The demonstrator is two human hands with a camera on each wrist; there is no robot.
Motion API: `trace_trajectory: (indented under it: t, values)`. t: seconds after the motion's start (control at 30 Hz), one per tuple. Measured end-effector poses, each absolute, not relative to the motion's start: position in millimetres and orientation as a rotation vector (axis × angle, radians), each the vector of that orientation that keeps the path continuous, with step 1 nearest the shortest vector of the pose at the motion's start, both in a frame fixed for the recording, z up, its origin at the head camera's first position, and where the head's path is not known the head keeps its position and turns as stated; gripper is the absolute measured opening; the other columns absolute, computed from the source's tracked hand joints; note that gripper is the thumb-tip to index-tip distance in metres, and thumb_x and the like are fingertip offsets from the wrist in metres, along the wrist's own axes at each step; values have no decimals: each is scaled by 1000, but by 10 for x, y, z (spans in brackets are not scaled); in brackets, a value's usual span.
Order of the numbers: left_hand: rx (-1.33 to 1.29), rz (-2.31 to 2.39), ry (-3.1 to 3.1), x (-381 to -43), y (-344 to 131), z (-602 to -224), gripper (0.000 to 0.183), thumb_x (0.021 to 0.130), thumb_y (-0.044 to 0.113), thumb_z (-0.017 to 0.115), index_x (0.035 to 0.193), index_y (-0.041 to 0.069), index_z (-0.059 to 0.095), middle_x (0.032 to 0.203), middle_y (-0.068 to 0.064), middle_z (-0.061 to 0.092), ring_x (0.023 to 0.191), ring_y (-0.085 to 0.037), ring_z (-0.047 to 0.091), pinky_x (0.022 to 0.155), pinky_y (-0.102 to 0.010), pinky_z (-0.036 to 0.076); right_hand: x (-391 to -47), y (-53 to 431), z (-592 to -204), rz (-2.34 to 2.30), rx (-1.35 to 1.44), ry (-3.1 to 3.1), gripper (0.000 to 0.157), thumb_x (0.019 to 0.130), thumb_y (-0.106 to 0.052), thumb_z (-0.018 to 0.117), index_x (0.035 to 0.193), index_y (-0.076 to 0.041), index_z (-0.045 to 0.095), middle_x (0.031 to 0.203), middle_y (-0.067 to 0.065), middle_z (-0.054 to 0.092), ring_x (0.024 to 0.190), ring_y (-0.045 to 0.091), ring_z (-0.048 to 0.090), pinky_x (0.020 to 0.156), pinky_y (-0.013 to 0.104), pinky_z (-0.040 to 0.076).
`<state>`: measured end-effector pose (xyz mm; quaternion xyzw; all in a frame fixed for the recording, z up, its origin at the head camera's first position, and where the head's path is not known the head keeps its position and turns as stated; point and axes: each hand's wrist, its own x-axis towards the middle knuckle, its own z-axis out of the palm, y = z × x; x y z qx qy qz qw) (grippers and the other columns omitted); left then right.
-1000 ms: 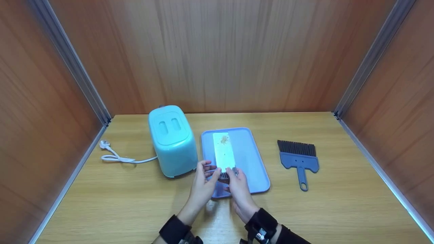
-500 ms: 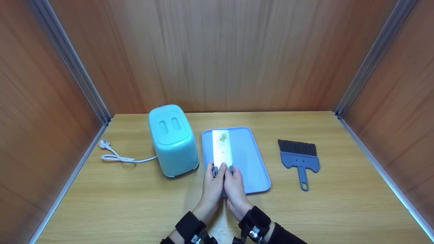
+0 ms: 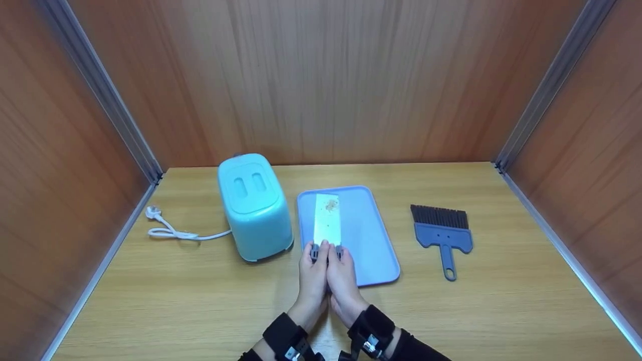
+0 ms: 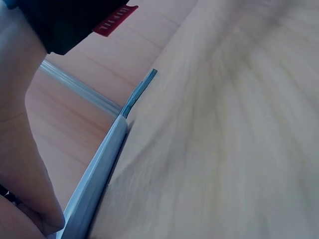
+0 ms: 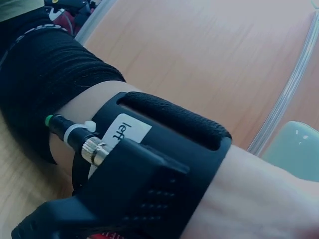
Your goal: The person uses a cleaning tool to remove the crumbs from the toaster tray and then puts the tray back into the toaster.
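Note:
In the head view, a pale, narrow crumb tray point(image 3: 327, 220) with brown crumbs near its far end lies over the left part of a blue tray point(image 3: 371, 250). My left hand point(image 3: 313, 281) and right hand point(image 3: 342, 278) grip its grey near end side by side, thumbs together on top. Grey bits of that end show beside both thumbs; the rest is hidden under the hands. At the lower left of the left wrist view, my left hand point(image 4: 25, 164) is beside the blue tray's edge. The right wrist view shows mostly the strap and the back of my right hand point(image 5: 259, 194).
A light-blue toaster point(image 3: 256, 210) with a closed lid stands left of the blue tray, its white cord point(image 3: 175, 234) bundled farther left. To the right lies a blue brush point(image 3: 442, 235) with dark bristles. Wooden panels point(image 3: 321, 85) enclose the table point(image 3: 225, 296) at back and sides.
Both hands have drawn together at the crumb tray's near end, and the left fingers, spread a second ago, now grip it. The crumb tray has shifted slightly left.

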<state>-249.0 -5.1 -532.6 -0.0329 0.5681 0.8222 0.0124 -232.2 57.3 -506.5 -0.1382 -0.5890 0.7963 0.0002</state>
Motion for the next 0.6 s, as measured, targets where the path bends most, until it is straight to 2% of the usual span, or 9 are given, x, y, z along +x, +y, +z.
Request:
trace_trajectory:
  t: [0.13, 0.3, 0.37, 0.43, 0.53, 0.6]
  values:
    - [-107, 2563, 1779, -2503, -65, -5339, 33, 113, 27, 56, 132, 0, 56, 126, -13, 66, 110, -20, 65, 99, -29, 55, -2324, 562, -5079, 2511, -432, -1867, 46, 118, -29, 38, 154, 0, 42, 159, 22, 49, 149, 33, 49, 130, 49, 37]
    - [-134, 2537, 1822, -2524, -94, -5333, 31, 113, 22, 55, 134, -2, 57, 124, -12, 66, 109, -17, 65, 97, -27, 55, -2311, 575, -5092, 2537, -406, -1910, 52, 118, -30, 37, 162, -2, 34, 168, 21, 41, 158, 36, 38, 134, 50, 29]
    - [-152, 2537, 1823, -2539, -111, -5322, 29, 113, 21, 55, 131, -1, 59, 117, -9, 68, 103, -15, 66, 92, -25, 56, -2304, 596, -5094, 2552, -382, -1946, 56, 118, -33, 38, 164, -3, 31, 171, 20, 38, 160, 36, 35, 135, 50, 28]
    - [-159, 2547, 1817, -2557, -129, -5311, 24, 113, 19, 56, 124, -2, 59, 105, -6, 67, 95, -14, 66, 85, -24, 57, -2301, 631, -5091, 2557, -368, -1989, 59, 117, -37, 41, 165, -3, 32, 170, 18, 40, 159, 34, 37, 134, 50, 30]
    - [-164, 2556, 1817, -2582, -158, -5302, 17, 112, 16, 57, 114, 0, 60, 93, -1, 63, 87, -13, 65, 79, -24, 55, -2296, 696, -5091, 2515, -376, -2076, 56, 115, -39, 47, 155, -1, 43, 150, 16, 57, 138, 29, 55, 118, 44, 47]
    - [-154, 2561, 1826, -2599, -178, -5304, 14, 111, 14, 57, 107, 1, 59, 90, 1, 61, 86, -13, 63, 79, -24, 54, -2291, 748, -5095, 2469, -402, -2122, 48, 114, -37, 51, 144, -1, 50, 127, 9, 62, 112, 21, 60, 95, 34, 52]
